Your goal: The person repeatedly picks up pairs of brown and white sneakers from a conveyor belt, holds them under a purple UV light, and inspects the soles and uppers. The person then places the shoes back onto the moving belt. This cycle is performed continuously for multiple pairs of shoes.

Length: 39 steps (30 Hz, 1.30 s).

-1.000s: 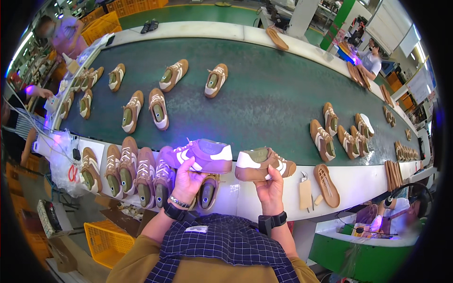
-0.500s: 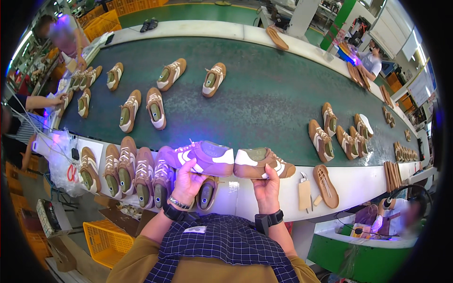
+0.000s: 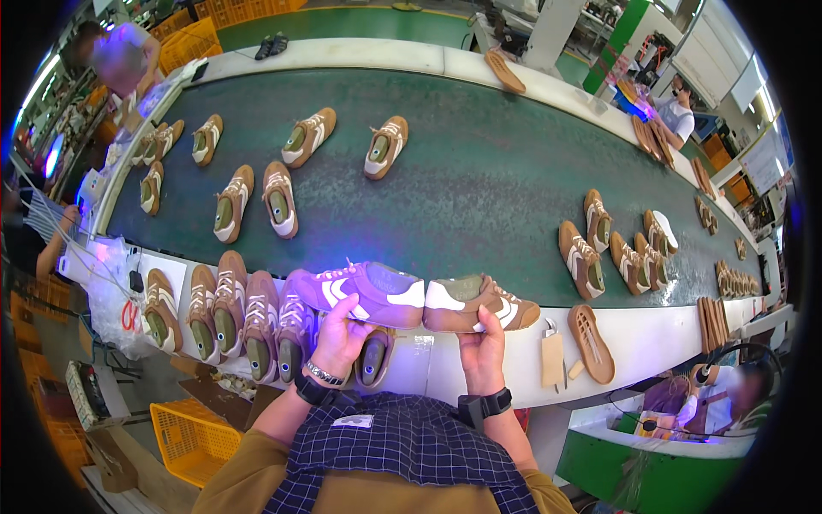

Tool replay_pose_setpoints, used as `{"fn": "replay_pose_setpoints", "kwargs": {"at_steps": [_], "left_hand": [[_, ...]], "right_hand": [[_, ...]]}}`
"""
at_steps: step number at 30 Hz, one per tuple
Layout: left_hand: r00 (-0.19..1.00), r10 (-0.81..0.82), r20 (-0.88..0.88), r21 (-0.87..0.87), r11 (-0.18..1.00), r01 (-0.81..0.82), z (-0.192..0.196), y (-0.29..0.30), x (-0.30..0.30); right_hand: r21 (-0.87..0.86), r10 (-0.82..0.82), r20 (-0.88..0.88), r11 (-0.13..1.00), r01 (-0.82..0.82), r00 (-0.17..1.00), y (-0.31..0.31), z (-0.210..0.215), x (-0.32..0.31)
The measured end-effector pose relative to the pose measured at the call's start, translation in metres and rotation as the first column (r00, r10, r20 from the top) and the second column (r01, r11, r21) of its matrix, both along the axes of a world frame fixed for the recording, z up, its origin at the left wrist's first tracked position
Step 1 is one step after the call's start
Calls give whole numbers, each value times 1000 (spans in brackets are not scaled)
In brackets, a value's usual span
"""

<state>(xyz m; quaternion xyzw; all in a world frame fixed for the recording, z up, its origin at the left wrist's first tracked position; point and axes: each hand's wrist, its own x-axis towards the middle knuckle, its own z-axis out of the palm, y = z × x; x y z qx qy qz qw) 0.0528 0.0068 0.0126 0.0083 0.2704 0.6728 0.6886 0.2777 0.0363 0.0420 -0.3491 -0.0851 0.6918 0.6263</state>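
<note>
Two tan sneakers — one [image 3: 364, 294] gripped in the left hand [image 3: 340, 336], its mate [image 3: 479, 304] in the right hand [image 3: 481, 353] — are held heel to heel above the white ledge [image 3: 651, 338] of a dark green conveyor belt [image 3: 479, 184]. More suede pairs dot the belt; a row of shoes [image 3: 224, 313] lines the ledge at left, a ribbed sole [image 3: 592, 343] at right.

The person wore a navy checked apron [image 3: 411, 445] over tan sleeves [image 3: 248, 480]. A black watch [image 3: 490, 404] circled the right wrist. A black band [image 3: 312, 392] and a metal bracelet [image 3: 318, 373] sat on the left.
</note>
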Motion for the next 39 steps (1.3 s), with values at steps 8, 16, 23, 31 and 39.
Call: {"fn": "replay_pose_setpoints", "kwargs": {"at_steps": [8, 16, 23, 31, 39], "left_hand": [[997, -15, -72, 12, 1000, 16, 10, 2, 2], [996, -70, -50, 14, 997, 71, 15, 3, -2], [990, -138, 6, 155, 978, 136, 24, 54, -25], [968, 102, -232, -133, 982, -135, 1, 141, -119], [799, 41, -600, -66, 993, -100, -32, 60, -76]], "right_hand": [[65, 13, 91, 998, -19, 996, -1, -3, 6], [79, 70, 72, 994, -76, 995, 0, -4, 17], [31, 193, -62, 981, -191, 979, -5, -23, 24], [-42, 372, -231, 919, -391, 899, -9, -25, 48], [24, 448, -310, 886, -464, 839, 35, -45, 62]]}}
